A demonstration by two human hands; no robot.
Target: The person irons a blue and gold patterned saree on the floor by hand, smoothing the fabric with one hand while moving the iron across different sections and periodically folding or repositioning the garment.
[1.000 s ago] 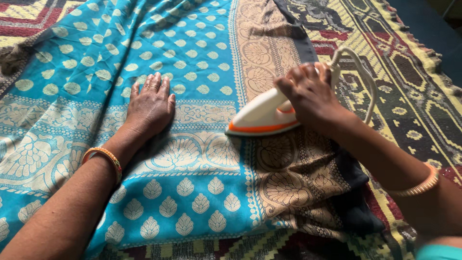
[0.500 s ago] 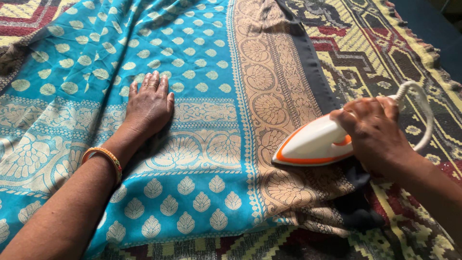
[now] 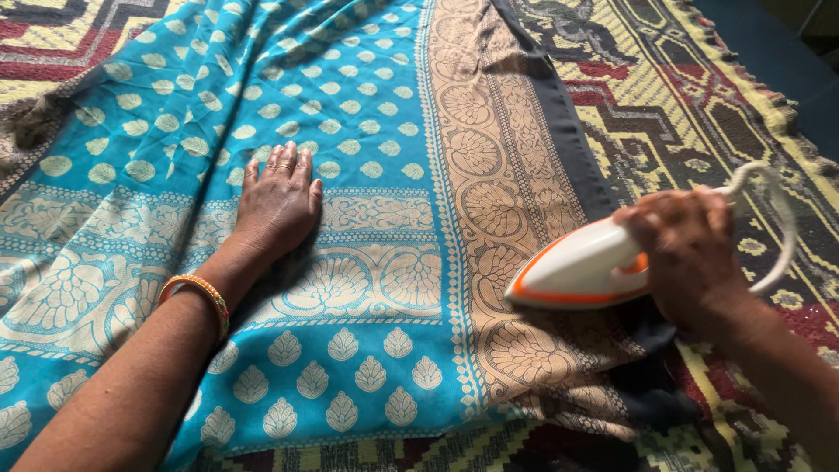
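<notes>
Iron (image 3: 581,267), held in the right hand's (image 3: 690,253) grip, has slid rightward; left hand (image 3: 278,203) stays flat on sari (image 3: 367,114).

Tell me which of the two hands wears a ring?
The left hand, lying flat on the turquoise cloth, shows a ring on one finger. The right hand, gripping the white and orange iron, shows none from this angle.
</notes>
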